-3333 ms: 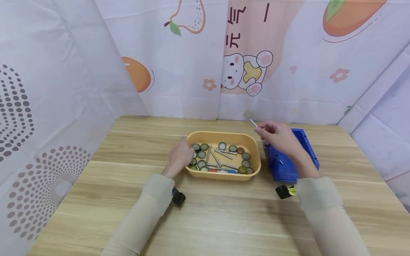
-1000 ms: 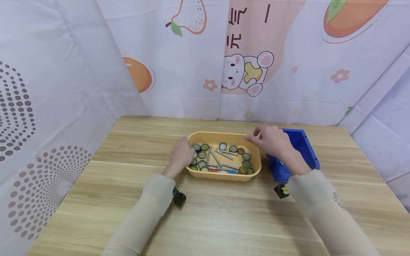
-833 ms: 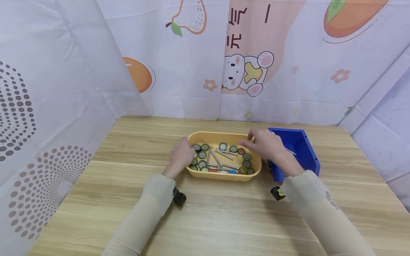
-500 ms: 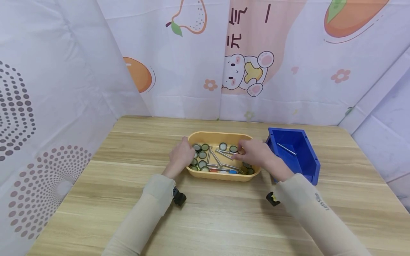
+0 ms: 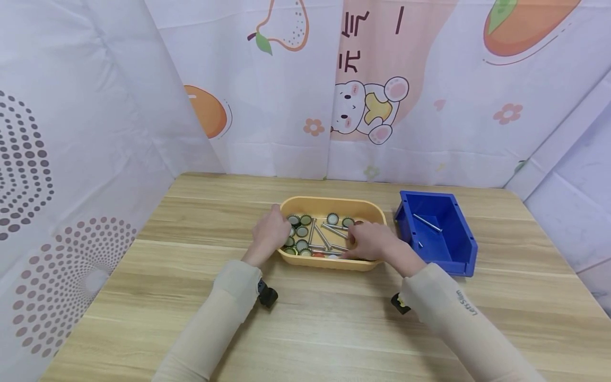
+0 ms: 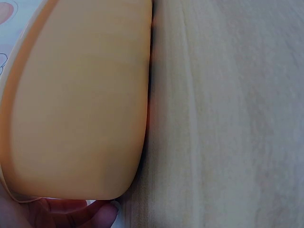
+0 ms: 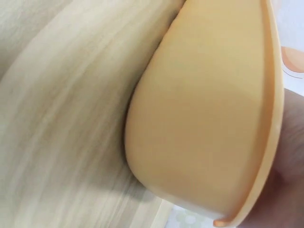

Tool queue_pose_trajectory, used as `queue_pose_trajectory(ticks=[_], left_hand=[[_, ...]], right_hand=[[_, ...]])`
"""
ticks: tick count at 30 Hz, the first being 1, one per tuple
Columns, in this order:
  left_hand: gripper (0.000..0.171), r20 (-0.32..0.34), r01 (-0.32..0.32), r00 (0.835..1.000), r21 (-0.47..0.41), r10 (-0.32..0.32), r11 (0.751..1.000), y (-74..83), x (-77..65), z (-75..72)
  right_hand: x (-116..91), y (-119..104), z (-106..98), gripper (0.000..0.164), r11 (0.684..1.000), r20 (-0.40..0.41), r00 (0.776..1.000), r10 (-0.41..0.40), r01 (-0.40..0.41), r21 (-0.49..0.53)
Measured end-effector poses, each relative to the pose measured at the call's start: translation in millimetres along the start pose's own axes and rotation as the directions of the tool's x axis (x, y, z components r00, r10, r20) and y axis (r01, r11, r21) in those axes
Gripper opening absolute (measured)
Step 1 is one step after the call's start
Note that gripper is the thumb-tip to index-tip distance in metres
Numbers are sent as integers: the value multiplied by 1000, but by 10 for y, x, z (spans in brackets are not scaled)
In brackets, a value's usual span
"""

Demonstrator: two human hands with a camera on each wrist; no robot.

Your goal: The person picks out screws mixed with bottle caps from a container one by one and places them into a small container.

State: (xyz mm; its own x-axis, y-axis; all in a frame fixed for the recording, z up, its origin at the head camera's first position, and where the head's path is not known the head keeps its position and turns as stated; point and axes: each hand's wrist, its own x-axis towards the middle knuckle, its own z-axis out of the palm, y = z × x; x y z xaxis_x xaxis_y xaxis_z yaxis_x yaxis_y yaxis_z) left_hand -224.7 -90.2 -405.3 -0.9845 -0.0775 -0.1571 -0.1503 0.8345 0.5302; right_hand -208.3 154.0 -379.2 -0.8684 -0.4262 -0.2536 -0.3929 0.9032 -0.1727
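Observation:
A yellow oval tray on the table holds long silver screws and several bottle caps. My left hand grips the tray's left end; in the left wrist view its fingers curl around the end wall. My right hand reaches over the right end into the tray, thumb and index apart above the screws near the front wall. Its palm hides the caps on that side. The right wrist view shows mostly the tray's outer wall, and the fingertips are hidden there.
To the right of the tray stands a blue plastic bin with a long screw on its floor and a smaller glint of metal nearer the front. A printed curtain hangs behind the wooden table.
My right hand held a screw near the blue bin; it then appeared without it and moved left and down into the tray. A screw now lies in the bin. My left hand stayed put.

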Motion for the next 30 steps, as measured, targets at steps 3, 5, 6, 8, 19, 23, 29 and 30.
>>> queue_pose_trajectory(ticks=[3,5,6,8,19,23,29,30], left_hand=[[45,-2,-5,1000,0,5,1000,-1,0,-2],[45,-6,-9,1000,-4,9,1000,-2,-2,-4],[45,-9,-10,1000,-7,10,1000,-3,-3,-4],[44,-12,-12,1000,-14,12,1000,-4,-4,-5],[42,-10,-13,1000,-6,13,1000,10,-9,-12],[44,-8,-10,1000,-6,10,1000,9,-11,-12],[46,-10,-7,1000,2,7,1000,2,-12,-6],[46,-10,-7,1000,4,7,1000,2,-12,-5]], right_hand=[[1,-7,13,37,1000,17,1000,-2,2,2],[7,-8,24,33,1000,22,1000,-10,9,9],[12,-10,29,31,1000,27,1000,-13,13,17],[20,-12,36,28,999,37,999,-17,16,34],[43,-24,50,20,995,98,995,-22,12,95],[42,-19,51,16,995,112,993,-22,10,104],[38,-5,82,12,994,54,997,-62,57,94],[35,-3,89,13,993,41,997,-71,67,95]])
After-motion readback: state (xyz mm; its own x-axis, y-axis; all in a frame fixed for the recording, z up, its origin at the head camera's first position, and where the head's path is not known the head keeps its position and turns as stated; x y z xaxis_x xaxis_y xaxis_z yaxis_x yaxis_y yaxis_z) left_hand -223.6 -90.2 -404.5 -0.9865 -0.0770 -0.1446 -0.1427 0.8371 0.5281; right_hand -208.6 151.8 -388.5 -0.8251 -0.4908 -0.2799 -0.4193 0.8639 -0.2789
